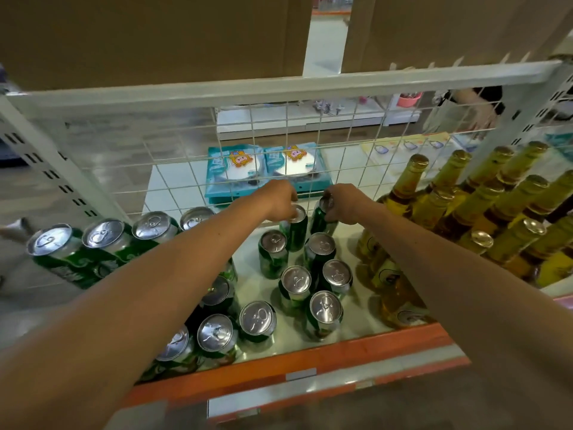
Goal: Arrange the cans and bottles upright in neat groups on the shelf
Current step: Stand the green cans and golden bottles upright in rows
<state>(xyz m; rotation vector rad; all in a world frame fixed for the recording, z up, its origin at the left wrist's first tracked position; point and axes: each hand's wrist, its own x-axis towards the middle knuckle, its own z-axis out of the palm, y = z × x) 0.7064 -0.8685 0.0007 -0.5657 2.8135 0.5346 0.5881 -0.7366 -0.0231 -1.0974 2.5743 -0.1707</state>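
Left hand (279, 200) pinches rear can (296, 234) at rim; right hand (344, 204) grips neighbouring can (319, 224). Seat both upright, aligned with rows.

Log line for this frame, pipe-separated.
phase: arranging | left hand: grips rear can | right hand: grips adjacent can | both cans: at shelf back | bottles: grouped right

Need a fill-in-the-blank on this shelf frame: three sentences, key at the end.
1. The left hand and the right hand each hold one of the cans, which are coloured ___.
2. The bottles with gold caps stand to the ___ of the cans.
3. The shelf's front edge is ___.
Missing words: green; right; orange.
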